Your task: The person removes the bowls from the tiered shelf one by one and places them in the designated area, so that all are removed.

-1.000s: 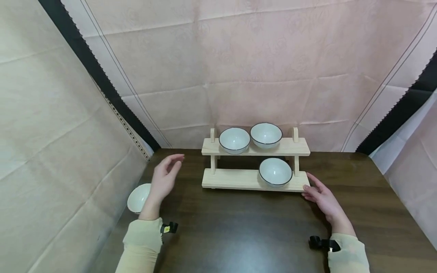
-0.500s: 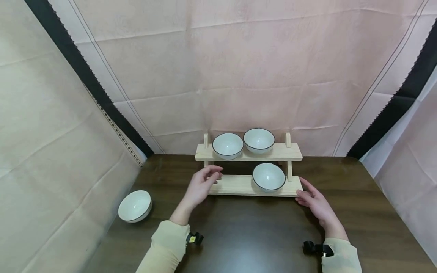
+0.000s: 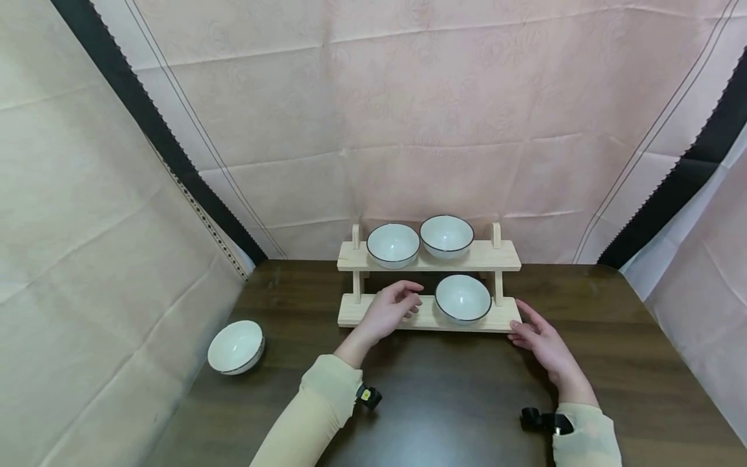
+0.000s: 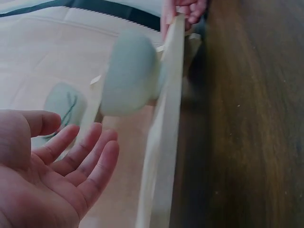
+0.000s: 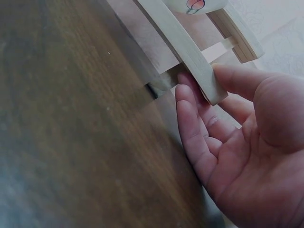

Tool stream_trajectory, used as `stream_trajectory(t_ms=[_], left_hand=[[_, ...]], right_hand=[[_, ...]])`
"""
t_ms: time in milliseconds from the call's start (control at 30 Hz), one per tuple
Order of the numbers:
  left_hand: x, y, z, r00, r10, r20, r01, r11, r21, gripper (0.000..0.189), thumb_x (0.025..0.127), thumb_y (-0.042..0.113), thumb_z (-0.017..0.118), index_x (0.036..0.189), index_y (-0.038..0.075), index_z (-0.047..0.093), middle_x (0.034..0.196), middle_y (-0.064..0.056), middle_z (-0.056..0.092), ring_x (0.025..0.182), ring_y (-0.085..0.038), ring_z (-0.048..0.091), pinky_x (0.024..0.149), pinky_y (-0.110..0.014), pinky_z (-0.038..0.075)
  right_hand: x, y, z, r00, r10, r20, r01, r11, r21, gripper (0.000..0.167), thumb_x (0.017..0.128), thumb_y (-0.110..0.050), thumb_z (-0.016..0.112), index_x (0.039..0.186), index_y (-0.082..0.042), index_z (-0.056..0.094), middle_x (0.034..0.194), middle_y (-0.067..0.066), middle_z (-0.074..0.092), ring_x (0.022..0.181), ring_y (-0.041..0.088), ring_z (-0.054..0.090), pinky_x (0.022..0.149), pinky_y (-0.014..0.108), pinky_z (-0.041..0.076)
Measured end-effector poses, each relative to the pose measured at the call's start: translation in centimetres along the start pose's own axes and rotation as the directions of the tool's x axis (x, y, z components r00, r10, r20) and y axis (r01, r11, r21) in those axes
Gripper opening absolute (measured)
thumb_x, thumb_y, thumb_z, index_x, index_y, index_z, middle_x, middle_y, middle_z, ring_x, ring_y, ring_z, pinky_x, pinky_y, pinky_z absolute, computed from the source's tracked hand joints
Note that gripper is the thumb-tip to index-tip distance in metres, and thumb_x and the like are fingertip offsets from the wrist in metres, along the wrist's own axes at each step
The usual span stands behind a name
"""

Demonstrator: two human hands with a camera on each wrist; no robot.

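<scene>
A two-tier wooden shelf (image 3: 373, 311) stands on the table. Two white bowls with dark rims, a left one (image 3: 393, 244) and a right one (image 3: 447, 235), sit on its upper tier. Another bowl (image 3: 463, 298) rests toward the right of the lower tier. Over that tier, just left of this bowl, my left hand (image 3: 388, 311) hovers with relaxed fingers, and the left wrist view (image 4: 71, 166) finds nothing in it. My right hand (image 3: 545, 350) grips the lower board's right end; in the right wrist view the thumb is above the board (image 5: 190, 52) and fingers lie beneath.
One more white bowl (image 3: 236, 347) stands on the dark wooden table (image 3: 443, 402) at the left, beside the cloth side wall (image 3: 117, 292). A pale cloth wall (image 3: 432, 130) rises behind the shelf.
My left hand has moved right, from near the separate bowl at the left to above the lower tier. The right hand stays at the shelf's end. The head view has shifted slightly.
</scene>
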State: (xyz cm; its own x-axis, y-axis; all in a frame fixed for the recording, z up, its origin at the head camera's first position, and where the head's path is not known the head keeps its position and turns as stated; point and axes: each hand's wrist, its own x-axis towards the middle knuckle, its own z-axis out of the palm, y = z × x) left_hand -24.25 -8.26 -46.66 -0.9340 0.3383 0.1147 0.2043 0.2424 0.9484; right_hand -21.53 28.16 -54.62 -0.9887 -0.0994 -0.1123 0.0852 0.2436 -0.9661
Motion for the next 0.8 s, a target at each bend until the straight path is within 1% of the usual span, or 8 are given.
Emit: stream_trajectory(t_ms=[100,233,367,433,567,667,800], left_hand=[[0.9,-0.2,0.8,1.000,-0.015,0.017,0.015,1.000,-0.005,0.032,0.108,0.014,0.059,0.135,0.000,0.067,0.107,-0.021,0.072,0.095,-0.039,0.073,0.082,-0.044,0.063],[1.7,-0.3,1.6,0.998,-0.064,0.030,0.064,0.998,-0.028,0.036,0.108,0.017,0.061,0.139,0.000,0.064,0.109,-0.025,0.072,0.092,-0.041,0.073,0.076,-0.039,0.064],[2.3,-0.6,2.3,0.993,-0.115,0.031,0.117,0.991,-0.069,0.037,0.108,0.023,0.063,0.140,0.002,0.063,0.106,-0.023,0.072,0.089,-0.040,0.072,0.071,-0.035,0.063],[2.4,-0.7,2.6,0.992,-0.125,0.032,0.127,0.988,-0.091,0.038,0.108,0.025,0.064,0.140,0.003,0.063,0.103,-0.020,0.072,0.088,-0.040,0.072,0.071,-0.036,0.063],[2.4,-0.5,3.2,0.989,-0.136,0.051,0.141,0.983,-0.120,0.042,0.108,0.026,0.063,0.142,0.003,0.060,0.099,-0.020,0.072,0.085,-0.040,0.072,0.071,-0.039,0.064],[2.2,-0.7,3.5,0.986,-0.154,0.068,0.162,0.977,-0.138,0.045,0.107,0.025,0.065,0.145,0.003,0.057,0.098,-0.019,0.073,0.080,-0.036,0.071,0.071,-0.039,0.064],[2.3,-1.2,3.6,0.981,-0.174,0.081,0.186,0.967,-0.175,0.048,0.107,0.025,0.066,0.148,0.003,0.055,0.099,-0.016,0.074,0.076,-0.031,0.070,0.070,-0.038,0.064]], right_hand=[[0.0,-0.1,0.0,1.000,0.002,0.005,-0.002,1.000,-0.007,0.073,0.113,-0.034,0.057,0.172,-0.011,0.021,0.122,0.016,0.071,0.101,0.011,0.070,0.087,0.022,0.058],[0.0,-0.1,0.0,1.000,0.009,0.003,-0.009,1.000,-0.009,0.073,0.113,-0.035,0.057,0.172,-0.012,0.021,0.124,0.017,0.070,0.102,0.012,0.070,0.088,0.022,0.058],[-0.1,-0.1,0.1,1.000,0.013,0.003,-0.013,1.000,-0.011,0.073,0.113,-0.035,0.057,0.172,-0.012,0.021,0.126,0.019,0.069,0.103,0.012,0.070,0.088,0.022,0.057],[-0.1,-0.1,0.1,1.000,0.014,0.000,-0.014,1.000,-0.011,0.073,0.113,-0.035,0.057,0.172,-0.012,0.021,0.126,0.019,0.069,0.102,0.012,0.070,0.088,0.022,0.057],[-0.2,0.0,0.1,1.000,0.019,-0.004,-0.019,1.000,-0.015,0.073,0.113,-0.034,0.057,0.172,-0.012,0.021,0.127,0.019,0.069,0.102,0.011,0.070,0.088,0.022,0.057],[-0.2,0.1,0.1,1.000,0.021,-0.003,-0.021,1.000,-0.016,0.073,0.113,-0.035,0.057,0.172,-0.013,0.021,0.128,0.019,0.069,0.102,0.011,0.070,0.088,0.022,0.057],[-0.1,0.1,0.1,1.000,0.024,-0.004,-0.024,1.000,-0.015,0.073,0.113,-0.035,0.057,0.172,-0.013,0.021,0.127,0.019,0.069,0.103,0.012,0.070,0.088,0.022,0.057]])
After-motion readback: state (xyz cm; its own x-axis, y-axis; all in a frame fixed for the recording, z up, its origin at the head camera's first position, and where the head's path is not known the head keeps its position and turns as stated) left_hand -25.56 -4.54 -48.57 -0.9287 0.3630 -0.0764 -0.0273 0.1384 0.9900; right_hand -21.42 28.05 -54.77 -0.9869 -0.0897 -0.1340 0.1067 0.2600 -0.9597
